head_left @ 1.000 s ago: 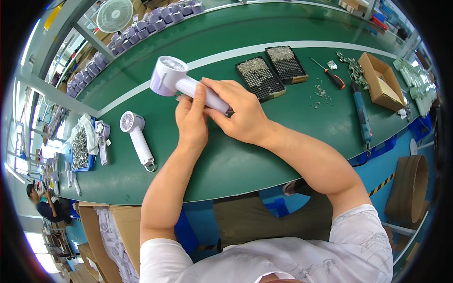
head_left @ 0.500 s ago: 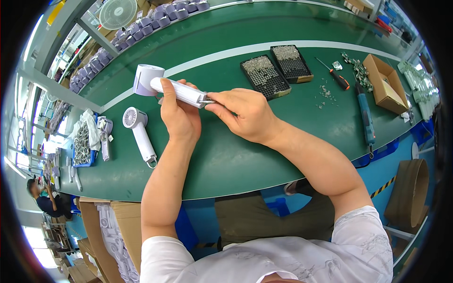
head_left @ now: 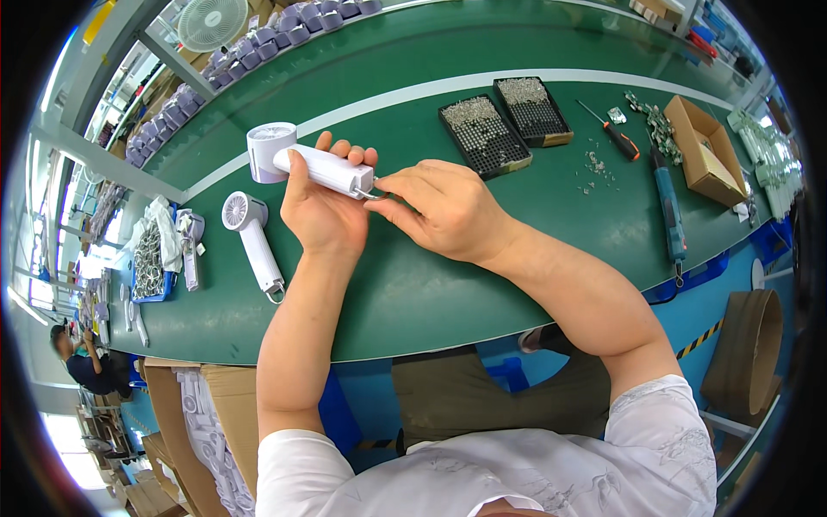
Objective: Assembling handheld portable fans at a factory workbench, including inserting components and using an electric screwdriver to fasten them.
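Observation:
A white and lavender handheld fan [head_left: 323,169] lies across my left hand [head_left: 326,211], thumb on the near side of its handle and fingers behind. Its round head points left and its handle end points right. At that end is a metal carabiner-like ring [head_left: 372,195], pinched between the thumb and fingers of my right hand [head_left: 452,211]. A second handheld fan [head_left: 258,246], with a metal ring at its handle end, rests on the green table left of my left forearm.
Two black trays of small metal parts [head_left: 485,133] [head_left: 532,110] stand beyond my right hand. Rightward lie a screwdriver [head_left: 622,142], an electric screwdriver [head_left: 668,211] and a cardboard box [head_left: 705,151]. A blue bin of metal rings [head_left: 150,267] sits at left. Lavender fan parts [head_left: 297,34] line the far side.
The fan in my left hand has rolled so its grille and handle end show more. My left fingers have loosened and straightened a little. My right hand keeps its pinch on the ring.

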A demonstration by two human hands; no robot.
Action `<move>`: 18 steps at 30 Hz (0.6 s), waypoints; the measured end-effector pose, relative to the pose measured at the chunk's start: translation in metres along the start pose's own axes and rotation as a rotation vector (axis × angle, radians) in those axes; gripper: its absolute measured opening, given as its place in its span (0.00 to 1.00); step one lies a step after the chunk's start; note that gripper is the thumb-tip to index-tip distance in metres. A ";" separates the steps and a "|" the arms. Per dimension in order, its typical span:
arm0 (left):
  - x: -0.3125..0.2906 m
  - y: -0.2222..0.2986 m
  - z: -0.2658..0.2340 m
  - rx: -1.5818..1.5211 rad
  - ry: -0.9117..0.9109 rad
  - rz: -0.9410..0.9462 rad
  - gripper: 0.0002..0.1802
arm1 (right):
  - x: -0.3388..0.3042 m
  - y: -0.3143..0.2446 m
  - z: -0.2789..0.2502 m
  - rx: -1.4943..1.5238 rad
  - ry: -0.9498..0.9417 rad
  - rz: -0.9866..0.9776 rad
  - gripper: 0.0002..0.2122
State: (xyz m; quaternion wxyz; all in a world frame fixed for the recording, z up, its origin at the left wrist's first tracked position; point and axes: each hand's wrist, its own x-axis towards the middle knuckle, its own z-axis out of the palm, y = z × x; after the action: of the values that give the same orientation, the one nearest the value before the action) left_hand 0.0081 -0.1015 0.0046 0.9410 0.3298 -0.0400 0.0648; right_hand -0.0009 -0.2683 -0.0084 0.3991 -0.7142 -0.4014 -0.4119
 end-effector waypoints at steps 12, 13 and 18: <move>0.001 0.001 0.001 -0.148 -0.055 -0.094 0.28 | 0.000 -0.006 -0.003 -0.074 -0.047 -0.032 0.14; 0.000 0.001 0.002 -0.142 -0.030 -0.101 0.30 | 0.001 -0.008 -0.004 -0.133 -0.094 -0.059 0.15; 0.004 0.005 -0.007 -0.128 -0.104 -0.124 0.39 | -0.005 -0.019 0.002 -0.279 -0.195 -0.147 0.17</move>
State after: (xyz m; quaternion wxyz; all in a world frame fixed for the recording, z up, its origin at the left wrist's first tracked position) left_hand 0.0112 -0.0930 0.0025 0.9589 0.2739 -0.0726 -0.0135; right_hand -0.0192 -0.2605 -0.0088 0.2240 -0.7678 -0.4283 -0.4205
